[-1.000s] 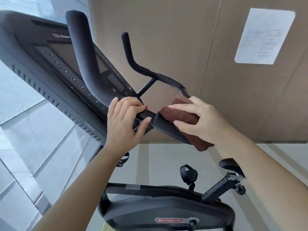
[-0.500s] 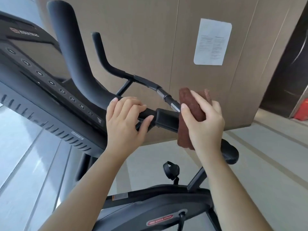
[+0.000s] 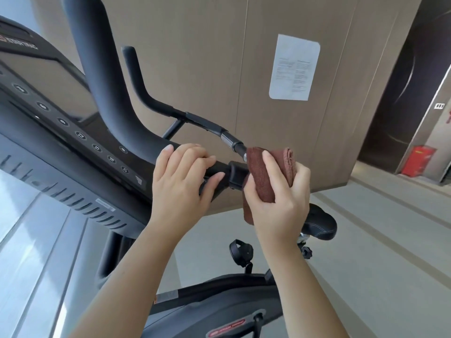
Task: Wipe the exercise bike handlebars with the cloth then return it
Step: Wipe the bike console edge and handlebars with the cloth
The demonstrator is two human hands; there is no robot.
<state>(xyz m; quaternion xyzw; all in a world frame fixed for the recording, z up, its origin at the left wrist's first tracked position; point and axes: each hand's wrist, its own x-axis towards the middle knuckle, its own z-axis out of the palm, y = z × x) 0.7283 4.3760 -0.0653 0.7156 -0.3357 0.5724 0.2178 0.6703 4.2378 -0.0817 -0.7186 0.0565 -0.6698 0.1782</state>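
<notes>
My right hand (image 3: 275, 198) wraps soft, floppy cloth (image 3: 262, 176) round handlebars (image 3: 210, 125), left hand (image 3: 179, 189) grips bar; bunch the cloth to hold it

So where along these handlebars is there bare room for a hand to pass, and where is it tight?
Bare: the far handlebar from its upright tip down to the cloth, and the near handlebar above the left hand. Tight: the black block sits between the left hand and the right hand gripping the cloth.
</notes>
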